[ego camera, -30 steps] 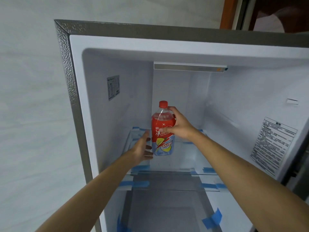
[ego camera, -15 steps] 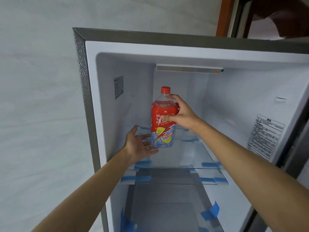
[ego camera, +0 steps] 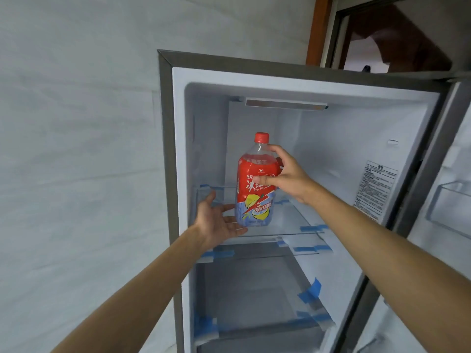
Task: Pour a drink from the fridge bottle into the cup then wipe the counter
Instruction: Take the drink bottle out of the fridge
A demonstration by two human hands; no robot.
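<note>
White plaster wall (ego camera: 76,149): fills the left half of the view, bare.

Fridge (ego camera: 175,138): grey metal casing, white liner, standing open against the wall; brown doorframe (ego camera: 316,29) behind its top right corner.

Door (ego camera: 458,138): swung out at right, with a clear bin (ego camera: 448,207) on its inner face.

Shelf (ego camera: 293,222): glass, upper compartment, level; a second glass shelf sits just below it.

Arms: both bare, reaching up from the lower edge into the upper compartment, left from lower left, right from lower right.

Bottle (ego camera: 254,197): plastic, upright, red and pale blue "Ice Tea" label, low above the front left part of the shelf. Whether its base touches the glass cannot be told.

Right hand (ego camera: 285,177): grips the bottle's upper body from the right, thumb across the front of the label, fingers curled round the shoulder and back.

Left hand (ego camera: 216,222): palm up and open, fingers straight, spread at the bottle's base from the left, fingertips touching or just under its lower edge.

Sticker (ego camera: 374,189): printed notice on the right inner wall, text too small to read.

Light bar (ego camera: 285,104): at the liner ceiling, above the bottle.

Tape (ego camera: 309,291): blue strips at the shelf edges and lower fittings.

Cap (ego camera: 261,137): red, screwed on, clear of the right hand's fingers.
</note>
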